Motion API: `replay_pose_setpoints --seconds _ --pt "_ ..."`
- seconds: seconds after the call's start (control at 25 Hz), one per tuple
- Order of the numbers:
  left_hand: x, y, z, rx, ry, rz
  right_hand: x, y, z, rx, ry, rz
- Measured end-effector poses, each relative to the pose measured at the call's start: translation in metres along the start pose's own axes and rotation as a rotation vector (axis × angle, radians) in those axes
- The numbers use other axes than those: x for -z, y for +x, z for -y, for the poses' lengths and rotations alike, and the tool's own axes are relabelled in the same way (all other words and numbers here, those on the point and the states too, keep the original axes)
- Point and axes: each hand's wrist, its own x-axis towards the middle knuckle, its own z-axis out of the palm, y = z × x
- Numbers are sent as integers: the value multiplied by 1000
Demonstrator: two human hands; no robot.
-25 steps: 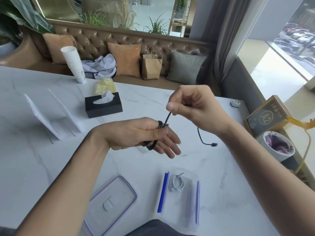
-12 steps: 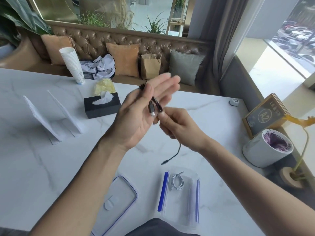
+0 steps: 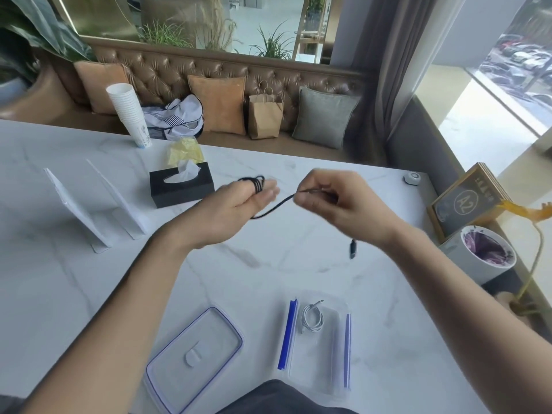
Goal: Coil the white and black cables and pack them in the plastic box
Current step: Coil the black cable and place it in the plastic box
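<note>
Several loops of the black cable are wound around the fingers of my left hand, held palm up above the table. My right hand pinches the cable's free length to the right of those loops. The cable's plug end dangles below my right wrist. The white cable lies coiled inside the clear plastic box with blue clips, near the table's front edge. The box's lid lies flat to its left.
On the white marble table stand a black tissue box, two white card stands, a stack of paper cups and a small white puck. A white bin and a framed sign sit off the right edge.
My left hand dropped from upright to level, palm up, with more loops on its fingers. My right hand swung up and right, pulling the cable taut; the plug end moved right.
</note>
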Motion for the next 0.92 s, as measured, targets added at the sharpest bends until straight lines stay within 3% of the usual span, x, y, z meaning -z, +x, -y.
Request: replay_pose_setpoints --seconds 0.12,0.24,0.4,0.52,0.64,0.8,0.92 --pt "-5 -12 -14 80 -299 276 7 8 5 70 116 -18" --pt "-11 -18 -24 45 -413 512 1 13 6 120 236 -21" --pt "-21 -21 -29 -89 -748 621 -11 17 4 125 328 -45" --pt "-33 -20 -32 -220 -968 410 -25 11 3 22 415 1" --pt "-44 -11 -35 -310 -992 100 -44 6 -1 -43 282 -6" --pt "-41 0 -28 -339 -761 -284 -55 -1 -8 -92 210 46" --pt "-38 3 -19 -297 -421 -365 -47 -3 -9 -117 103 71"
